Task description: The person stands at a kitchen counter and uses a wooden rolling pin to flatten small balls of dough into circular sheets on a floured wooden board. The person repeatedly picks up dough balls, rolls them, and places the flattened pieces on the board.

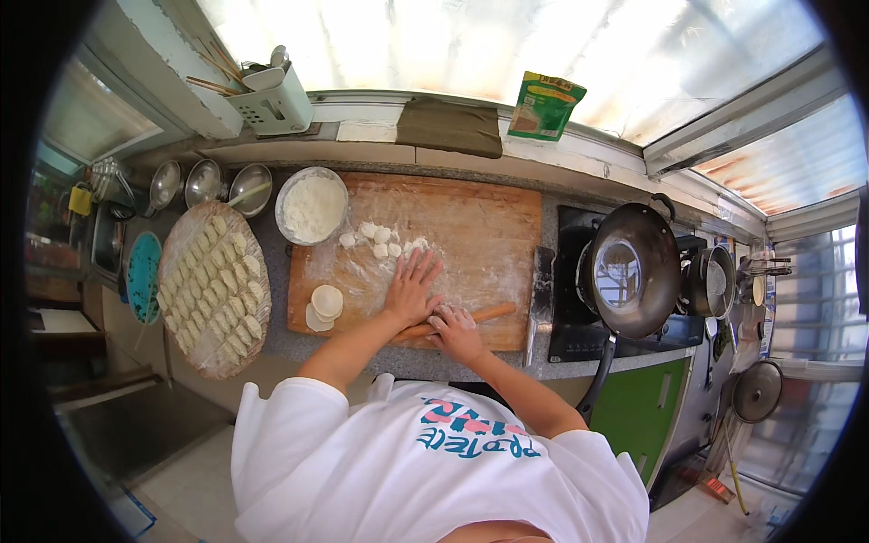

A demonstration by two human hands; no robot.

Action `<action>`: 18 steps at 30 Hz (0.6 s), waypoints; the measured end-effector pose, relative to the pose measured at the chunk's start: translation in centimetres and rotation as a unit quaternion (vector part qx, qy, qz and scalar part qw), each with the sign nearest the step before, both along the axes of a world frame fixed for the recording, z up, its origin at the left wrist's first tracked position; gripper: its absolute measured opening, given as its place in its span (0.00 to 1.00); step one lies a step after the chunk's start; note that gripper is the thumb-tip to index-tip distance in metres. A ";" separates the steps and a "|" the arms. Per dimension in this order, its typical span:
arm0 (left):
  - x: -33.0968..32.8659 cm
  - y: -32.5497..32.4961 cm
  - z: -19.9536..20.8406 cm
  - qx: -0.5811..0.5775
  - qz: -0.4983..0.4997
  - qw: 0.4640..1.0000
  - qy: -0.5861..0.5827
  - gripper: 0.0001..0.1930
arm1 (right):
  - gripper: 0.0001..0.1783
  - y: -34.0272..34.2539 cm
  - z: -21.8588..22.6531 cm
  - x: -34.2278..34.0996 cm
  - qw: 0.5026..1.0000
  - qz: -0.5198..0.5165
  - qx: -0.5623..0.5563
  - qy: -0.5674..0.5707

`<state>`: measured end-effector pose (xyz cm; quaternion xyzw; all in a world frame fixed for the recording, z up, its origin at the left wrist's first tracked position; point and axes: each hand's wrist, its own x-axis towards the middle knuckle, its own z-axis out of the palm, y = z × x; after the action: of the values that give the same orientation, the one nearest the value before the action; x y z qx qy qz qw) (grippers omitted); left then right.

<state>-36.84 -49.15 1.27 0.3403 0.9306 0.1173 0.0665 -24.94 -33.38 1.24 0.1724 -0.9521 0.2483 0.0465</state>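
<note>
My left hand (414, 288) is spread with fingers stretched out over the floured wooden board (471, 217), palm down. Whatever lies under its palm is hidden. Beside it, my right hand (454, 332) curls over a wooden rolling pin (493, 313), which lies slanted near the board's front edge. Several small floured dough pieces (380, 233) sit beyond my fingertips. To the left, a few round, thin dough wrappers (327, 302) overlap on the board. A bowl of white flour (312, 206) stands at the board's far left corner.
Left of the board, a round tray (231, 368) carries rows of dumplings (213, 290). Metal bowls (205, 181) line up behind it. A knife (541, 299) lies along the board's right edge. Farther right, a wok (634, 271) sits on the stove, its handle jutting toward me.
</note>
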 end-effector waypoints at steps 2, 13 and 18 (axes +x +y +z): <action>0.0 0.1 0.4 -0.007 -0.001 1.000 -0.007 0.43 | 0.24 -0.1 0.1 0.0 1.000 0.000 0.005 0.014; -2.8 -4.3 -0.4 0.305 0.176 0.926 -0.135 0.21 | 0.21 0.1 0.1 -0.6 1.000 0.012 0.000 0.021; 1.0 -4.9 1.8 0.164 0.159 0.972 -0.055 0.09 | 0.20 0.2 0.1 -1.1 1.000 -0.009 -0.004 -0.004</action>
<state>-35.80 -54.09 3.12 0.1878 0.9356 0.2962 0.0409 -26.08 -33.22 1.32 0.1625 -0.9527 0.2528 0.0454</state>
